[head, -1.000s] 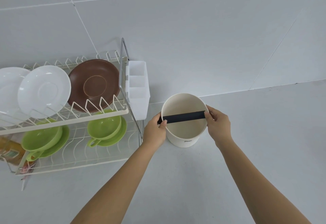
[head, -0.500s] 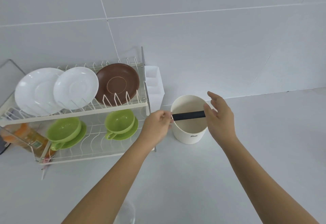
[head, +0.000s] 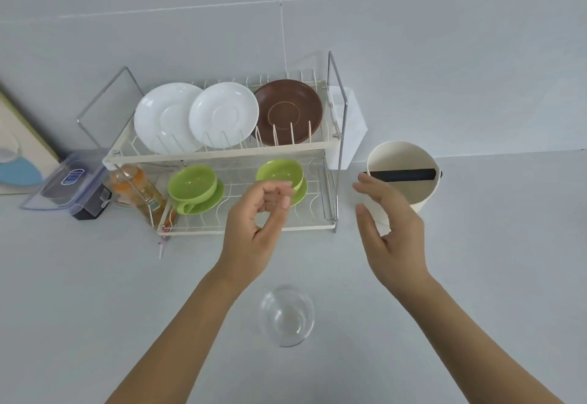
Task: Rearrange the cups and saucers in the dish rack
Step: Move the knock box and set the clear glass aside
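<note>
Beside dish rack [head: 222,152], unreadable bottle label [head: 149,195]

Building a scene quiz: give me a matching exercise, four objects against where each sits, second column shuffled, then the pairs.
Things:
1. brown saucer
2. green cups
3. clear glass bowl
4. cream bucket

Places:
A. counter, right of the dish rack
B. rack's upper tier, right end
C. counter, between the forearms
D. rack's lower tier, on green saucers

Pairs: 1-B, 2-D, 3-C, 4-A
</note>
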